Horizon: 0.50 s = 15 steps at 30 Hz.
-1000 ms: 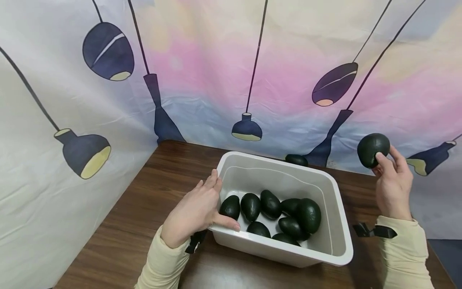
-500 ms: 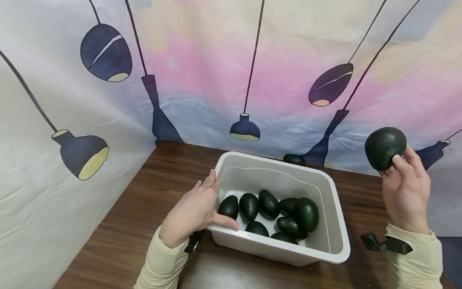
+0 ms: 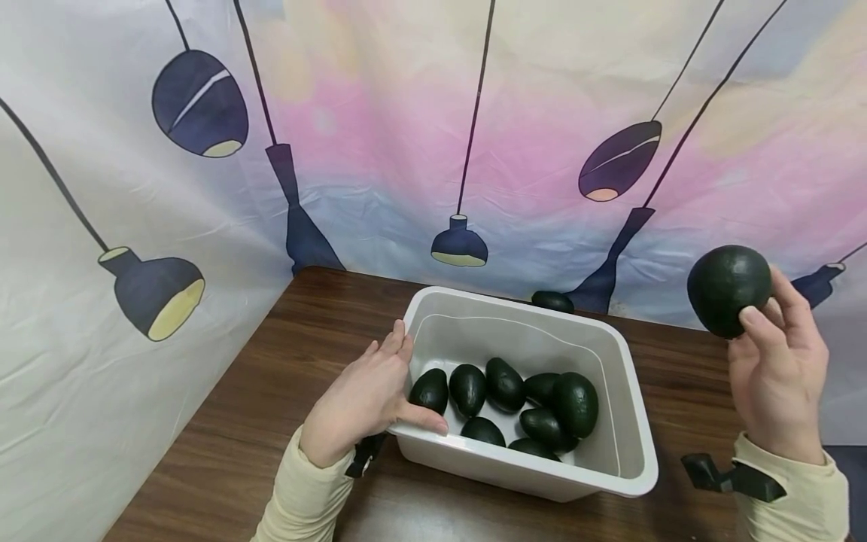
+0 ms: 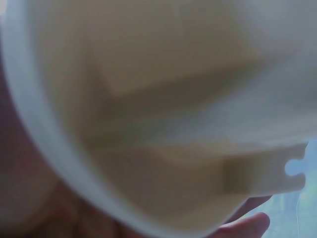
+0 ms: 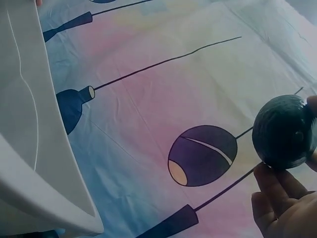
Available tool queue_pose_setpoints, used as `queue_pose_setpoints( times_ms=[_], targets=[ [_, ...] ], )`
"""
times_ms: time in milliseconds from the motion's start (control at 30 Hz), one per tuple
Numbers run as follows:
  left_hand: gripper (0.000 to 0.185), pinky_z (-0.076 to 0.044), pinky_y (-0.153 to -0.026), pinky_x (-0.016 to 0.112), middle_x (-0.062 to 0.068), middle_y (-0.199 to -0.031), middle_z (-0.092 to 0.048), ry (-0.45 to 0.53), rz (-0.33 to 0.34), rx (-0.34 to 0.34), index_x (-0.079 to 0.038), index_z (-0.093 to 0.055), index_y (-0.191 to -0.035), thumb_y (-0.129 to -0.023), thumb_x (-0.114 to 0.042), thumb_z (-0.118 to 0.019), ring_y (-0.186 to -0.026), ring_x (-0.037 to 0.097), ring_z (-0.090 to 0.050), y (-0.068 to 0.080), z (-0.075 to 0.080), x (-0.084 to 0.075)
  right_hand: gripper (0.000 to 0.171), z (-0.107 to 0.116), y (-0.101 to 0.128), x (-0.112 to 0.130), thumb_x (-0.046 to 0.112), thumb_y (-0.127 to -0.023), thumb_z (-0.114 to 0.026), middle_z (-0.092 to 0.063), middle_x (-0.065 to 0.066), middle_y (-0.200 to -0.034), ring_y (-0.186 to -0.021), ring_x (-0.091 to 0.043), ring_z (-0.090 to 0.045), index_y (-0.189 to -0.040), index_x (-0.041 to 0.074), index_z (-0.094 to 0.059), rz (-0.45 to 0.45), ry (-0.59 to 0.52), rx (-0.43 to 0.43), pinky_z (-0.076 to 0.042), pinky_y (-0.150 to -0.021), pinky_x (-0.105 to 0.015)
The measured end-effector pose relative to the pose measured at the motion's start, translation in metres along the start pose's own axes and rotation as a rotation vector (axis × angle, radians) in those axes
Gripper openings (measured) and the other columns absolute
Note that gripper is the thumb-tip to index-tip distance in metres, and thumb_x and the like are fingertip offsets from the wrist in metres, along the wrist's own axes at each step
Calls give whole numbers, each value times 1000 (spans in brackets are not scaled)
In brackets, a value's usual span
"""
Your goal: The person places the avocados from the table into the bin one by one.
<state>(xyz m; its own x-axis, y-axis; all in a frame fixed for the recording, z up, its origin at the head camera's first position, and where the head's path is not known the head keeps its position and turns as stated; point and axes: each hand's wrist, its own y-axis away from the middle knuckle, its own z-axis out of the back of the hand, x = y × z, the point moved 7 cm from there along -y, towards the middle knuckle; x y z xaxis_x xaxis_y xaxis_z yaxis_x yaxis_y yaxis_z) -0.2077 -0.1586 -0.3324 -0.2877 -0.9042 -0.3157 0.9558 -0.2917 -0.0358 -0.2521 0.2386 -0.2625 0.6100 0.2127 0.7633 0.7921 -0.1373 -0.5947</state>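
Observation:
My right hand (image 3: 779, 369) holds a dark green avocado (image 3: 728, 290) in its fingers and thumb, raised above the table to the right of a white plastic bin (image 3: 528, 474). In the right wrist view the same avocado (image 5: 282, 133) shows at the right edge, with fingertips below and beside it. Several avocados (image 3: 467, 389) lie inside the bin. At the bin's near left corner rests my left hand (image 3: 369, 399), thumb laid over the rim and fingers extended along the outside. The left wrist view is filled by the blurred bin rim (image 4: 44, 148), with fingers below it.
Behind the bin, another avocado (image 3: 552, 302) lies near the table's back edge. The dark wooden table (image 3: 257, 399) meets a fabric backdrop (image 3: 379, 120) printed with hanging lamps. The bin's wall (image 5: 29, 114) stands at the left in the right wrist view.
My right hand has moved right and closer to the camera with the avocado, which looks larger. My left hand stays at the bin's corner, and the avocados in the bin lie as before.

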Motion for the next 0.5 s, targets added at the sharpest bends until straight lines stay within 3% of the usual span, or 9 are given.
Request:
queue_pose_setpoints(
  times_ms=[500],
  targets=[
    [130, -37, -106, 52, 35, -150, -26, -15, 0, -8, 14, -38, -141, -54, -75, -75, -127, 44, -46, 1, 0, 0, 60, -1, 8, 2, -18, -88, -50, -48, -22, -128, -121, -27, -49, -145, -3, -39, -12, 95, -7, -47, -94, -21]
  ],
)
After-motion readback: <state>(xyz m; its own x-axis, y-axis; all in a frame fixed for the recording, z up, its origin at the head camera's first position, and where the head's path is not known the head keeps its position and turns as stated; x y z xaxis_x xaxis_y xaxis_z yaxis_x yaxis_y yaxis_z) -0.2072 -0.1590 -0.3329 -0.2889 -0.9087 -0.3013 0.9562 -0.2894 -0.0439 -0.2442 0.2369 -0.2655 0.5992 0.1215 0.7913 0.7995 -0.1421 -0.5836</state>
